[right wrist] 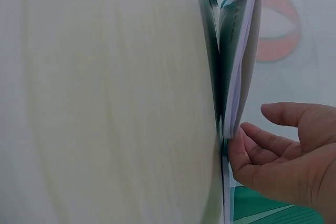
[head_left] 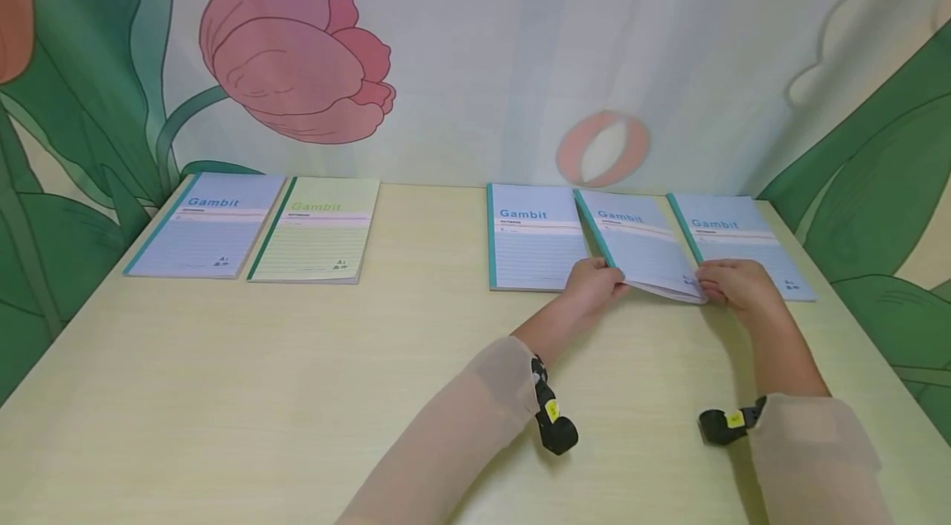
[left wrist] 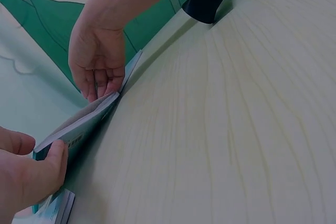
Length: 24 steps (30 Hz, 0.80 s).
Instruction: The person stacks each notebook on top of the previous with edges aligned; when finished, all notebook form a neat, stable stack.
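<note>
A blue Gambit notebook [head_left: 642, 240] with a green spine is tilted, its near edge raised off the table. My left hand [head_left: 590, 290] pinches its near left corner between thumb and fingers, as the left wrist view shows of the notebook [left wrist: 79, 121]. At the near right corner, my right hand [head_left: 743, 290] touches the edge with its fingertips. In the right wrist view the right thumb [right wrist: 286, 114] stands apart from the notebook [right wrist: 240, 72]. Blue notebooks lie on either side, one at the left [head_left: 537, 248] and one at the right [head_left: 743, 236].
Farther left on the pale wooden table [head_left: 297, 393] lie a blue notebook [head_left: 204, 232] and a yellow-green notebook [head_left: 312, 240], side by side. A printed curtain [head_left: 475, 54] hangs along the table's back edge. Each wrist wears a small black camera.
</note>
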Available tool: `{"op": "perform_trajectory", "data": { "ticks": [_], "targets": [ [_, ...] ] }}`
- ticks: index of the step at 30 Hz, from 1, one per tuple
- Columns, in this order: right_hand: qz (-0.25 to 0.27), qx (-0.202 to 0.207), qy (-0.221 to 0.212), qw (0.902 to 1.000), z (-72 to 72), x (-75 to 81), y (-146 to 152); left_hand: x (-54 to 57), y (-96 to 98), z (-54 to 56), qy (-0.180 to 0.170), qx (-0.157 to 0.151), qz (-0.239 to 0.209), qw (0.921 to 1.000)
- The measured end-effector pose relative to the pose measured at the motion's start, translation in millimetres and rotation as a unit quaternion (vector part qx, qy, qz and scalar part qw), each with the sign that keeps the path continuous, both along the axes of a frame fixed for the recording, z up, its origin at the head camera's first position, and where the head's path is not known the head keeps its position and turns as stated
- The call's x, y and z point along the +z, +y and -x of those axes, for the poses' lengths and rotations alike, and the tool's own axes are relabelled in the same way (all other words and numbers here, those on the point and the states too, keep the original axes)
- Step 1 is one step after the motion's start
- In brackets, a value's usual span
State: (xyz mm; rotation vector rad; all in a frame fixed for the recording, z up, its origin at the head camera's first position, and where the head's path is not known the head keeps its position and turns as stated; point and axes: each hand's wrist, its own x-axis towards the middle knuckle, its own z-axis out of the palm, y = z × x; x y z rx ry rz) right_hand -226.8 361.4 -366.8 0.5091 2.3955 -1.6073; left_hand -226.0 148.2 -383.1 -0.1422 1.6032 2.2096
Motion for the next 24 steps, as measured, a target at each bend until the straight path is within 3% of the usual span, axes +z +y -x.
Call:
{"op": "perform_trajectory", "data": {
  "ticks": [7, 12, 17, 24],
  "targets": [
    [0.028, 0.001, 0.004, 0.9996, 0.4, -1.3, 0.0, 1.5, 0.7, -0.6, -0.006, 0.016, -0.004, 0.9999],
    [0.004, -0.008, -0.003, 1.0, 2.1, -3.6, 0.2, 1.3, 0.7, 1.1, -0.013, 0.019, 0.006, 0.9997],
    [-0.027, -0.017, -0.019, 0.9993, 2.3, -4.3, -0.4, -1.0, -0.5, 5.0, -0.026, 0.021, -0.027, 0.9991],
    [0.005, -0.039, -0.047, 0.9981, 0.6, -4.7, 0.0, -2.4, -1.6, 7.7, -0.04, 0.02, -0.06, 0.9972]
  ]
}}
